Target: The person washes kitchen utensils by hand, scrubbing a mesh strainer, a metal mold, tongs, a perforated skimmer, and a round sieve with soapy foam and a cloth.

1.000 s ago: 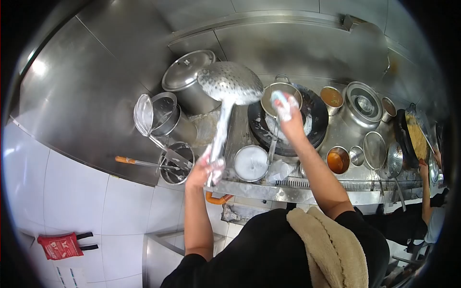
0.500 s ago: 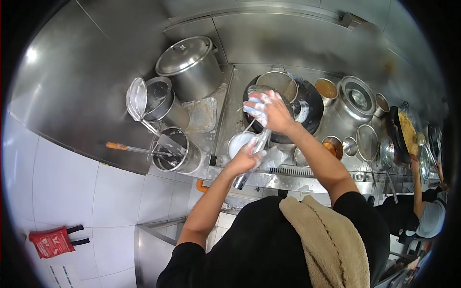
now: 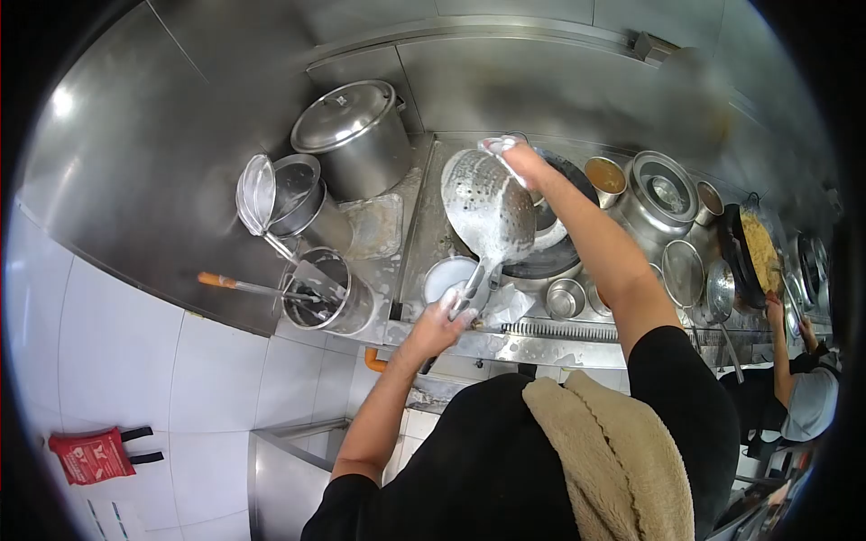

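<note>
A large perforated metal ladle (image 3: 483,203), covered in white suds, is tilted over the stove. Its handle is in my closed left hand (image 3: 439,326), which is also soapy. At the ladle's far upper rim is my right hand (image 3: 516,162), closed on a pale, foamy cloth or sponge that is mostly hidden by the fingers. Below the ladle, a pot of white foamy liquid (image 3: 444,276) is partly covered. Behind my right forearm lies a black wok ring (image 3: 577,185).
A lidded stockpot (image 3: 356,149) stands back left, near a pot holding a spatula and an orange-handled tool (image 3: 244,285). Metal containers and a strainer (image 3: 683,273) are on the right. Beyond them, a co-worker's hand (image 3: 774,311) is at a pan of yellow food (image 3: 760,248).
The ladle has swung from the upper left, through a steep foreshortened tilt, to a more central place. My left hand has moved right; my right hand went down onto the ladle, then up to its rim.
</note>
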`<state>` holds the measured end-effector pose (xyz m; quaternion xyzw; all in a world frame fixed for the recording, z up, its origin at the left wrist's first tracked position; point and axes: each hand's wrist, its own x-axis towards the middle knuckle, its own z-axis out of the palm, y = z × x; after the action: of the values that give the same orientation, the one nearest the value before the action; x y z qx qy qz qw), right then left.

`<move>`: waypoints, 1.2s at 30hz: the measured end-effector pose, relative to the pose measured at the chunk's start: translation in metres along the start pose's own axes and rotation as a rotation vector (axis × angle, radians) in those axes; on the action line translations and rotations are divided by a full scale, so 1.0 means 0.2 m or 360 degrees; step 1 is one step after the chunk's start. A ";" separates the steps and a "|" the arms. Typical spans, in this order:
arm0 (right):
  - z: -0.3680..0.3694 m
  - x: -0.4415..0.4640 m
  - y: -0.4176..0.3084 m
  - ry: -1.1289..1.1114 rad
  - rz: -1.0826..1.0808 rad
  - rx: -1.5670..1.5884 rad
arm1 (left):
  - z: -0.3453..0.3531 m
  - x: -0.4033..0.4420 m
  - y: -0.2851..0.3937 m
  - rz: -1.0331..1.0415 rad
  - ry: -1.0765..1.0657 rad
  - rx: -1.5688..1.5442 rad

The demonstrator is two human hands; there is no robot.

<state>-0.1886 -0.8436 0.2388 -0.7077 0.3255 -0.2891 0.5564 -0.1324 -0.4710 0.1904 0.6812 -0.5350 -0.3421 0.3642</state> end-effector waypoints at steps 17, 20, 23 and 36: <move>0.56 -0.84 -0.24 -0.0296 -0.1725 -0.0943 | -0.10 0.11 -0.06 -0.0019 0.0405 0.0286; 0.52 -0.58 -0.28 -0.0149 -0.1707 -0.0952 | -0.06 0.08 -0.04 0.0038 0.0411 0.0317; 0.44 -0.24 -0.26 -0.0431 -0.1238 -0.0591 | -0.01 0.03 -0.04 0.0015 0.0342 0.0443; 0.29 -0.36 -0.12 -0.0009 -0.0774 -0.0181 | -0.08 -0.01 0.06 -0.0077 0.0412 -0.0436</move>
<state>-0.1855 -0.7494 0.2466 -0.7963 0.1598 -0.3936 0.4306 -0.1240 -0.4694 0.2082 0.6764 -0.4155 -0.3299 0.5110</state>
